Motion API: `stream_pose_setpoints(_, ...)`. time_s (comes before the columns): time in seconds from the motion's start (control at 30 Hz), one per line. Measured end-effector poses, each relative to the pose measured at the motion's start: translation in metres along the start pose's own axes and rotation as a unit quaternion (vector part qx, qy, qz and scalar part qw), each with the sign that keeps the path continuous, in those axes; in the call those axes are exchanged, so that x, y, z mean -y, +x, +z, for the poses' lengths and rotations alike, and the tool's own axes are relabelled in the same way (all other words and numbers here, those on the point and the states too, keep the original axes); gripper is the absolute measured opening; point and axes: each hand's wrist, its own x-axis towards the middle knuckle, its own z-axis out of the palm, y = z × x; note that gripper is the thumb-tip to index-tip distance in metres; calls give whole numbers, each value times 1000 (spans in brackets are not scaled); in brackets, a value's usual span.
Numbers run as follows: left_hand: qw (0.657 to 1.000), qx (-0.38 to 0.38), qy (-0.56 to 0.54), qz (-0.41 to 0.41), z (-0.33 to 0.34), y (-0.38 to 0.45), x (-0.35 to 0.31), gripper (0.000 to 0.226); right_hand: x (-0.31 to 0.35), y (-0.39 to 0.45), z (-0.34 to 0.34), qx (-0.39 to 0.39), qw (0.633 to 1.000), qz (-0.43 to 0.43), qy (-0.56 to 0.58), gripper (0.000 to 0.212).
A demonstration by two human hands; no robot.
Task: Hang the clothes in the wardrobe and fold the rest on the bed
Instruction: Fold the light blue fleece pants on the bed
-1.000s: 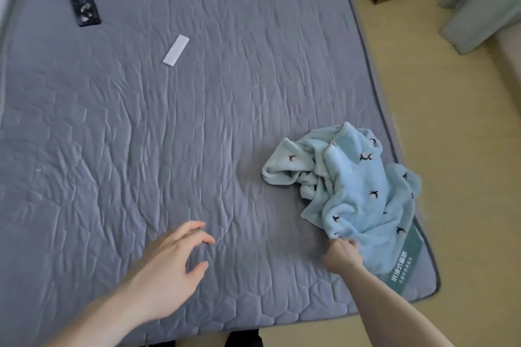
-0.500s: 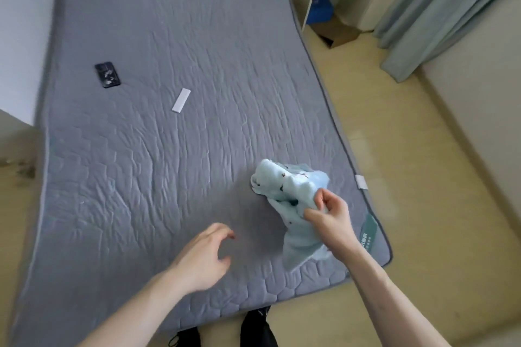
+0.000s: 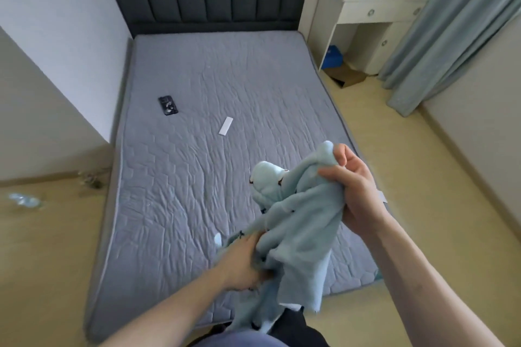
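- Light-blue fleece garment (image 3: 296, 222): bunched, lifted above the near right corner of the bed (image 3: 197, 177); unfolded.
- Right hand (image 3: 352, 186): clenched round its upper part.
- Left hand (image 3: 245, 259): gripping its lower folds.
- Progress: folding not begun; no folded or hung items visible.

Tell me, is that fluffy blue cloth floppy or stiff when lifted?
Probably floppy: the blue cloth sags and bunches between the left hand and right hand. Likely light too, since one corner droops loosely. Its fleecy surface should not slip easily.
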Motion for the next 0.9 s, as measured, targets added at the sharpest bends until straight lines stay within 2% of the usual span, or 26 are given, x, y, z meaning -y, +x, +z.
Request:
stream_pose_setpoints(0.07,994,-90,-44,-37,-6,-12,7,21,4,1,16,-16,1000,-9,-25,34)
stream_pose_setpoints(0.1,989,-126,-56,-57,-15,-17,13,6,7,1,20,-42,998,-15,-42,35)
stream_pose_setpoints(0.2,975,-194,-78,-72,-59,-36,30,20,12,7,20,-176,978,-34,-103,37)
stream_pose_setpoints(0.27,968,-221,-106,-47,-96,-52,34,17,14,13,14,-250,957,-39,-145,34)
stream_pose_setpoints(0.3,964,-232,-123,-31,-115,-60,33,17,13,15,11,-270,948,-40,-164,32)
stream_pose_setpoints(0.4,954,-239,-181,34,-162,-86,8,42,10,19,6,-282,923,-53,-258,24)
stream_pose_setpoints(0.53,952,-178,-219,118,-195,-120,-30,46,0,24,8,-163,884,16,-437,19)
stream_pose_setpoints(0.6,968,-94,-208,107,-198,-133,-32,51,-6,19,14,-88,907,37,-410,22)
stream_pose_setpoints(0.67,987,-13,-154,37,-191,-141,-17,62,-7,9,23,-18,940,25,-340,25)
stream_pose_setpoints(0.73,994,39,-57,-90,-174,-146,14,62,-7,-2,38,46,957,17,-285,27)
stream_pose_setpoints(0.83,964,145,93,-204,-140,-154,69,36,-15,-18,72,130,954,22,-267,27)
stream_pose_setpoints(0.9,951,176,85,-240,-127,-155,90,23,-26,-27,95,180,949,27,-259,29)
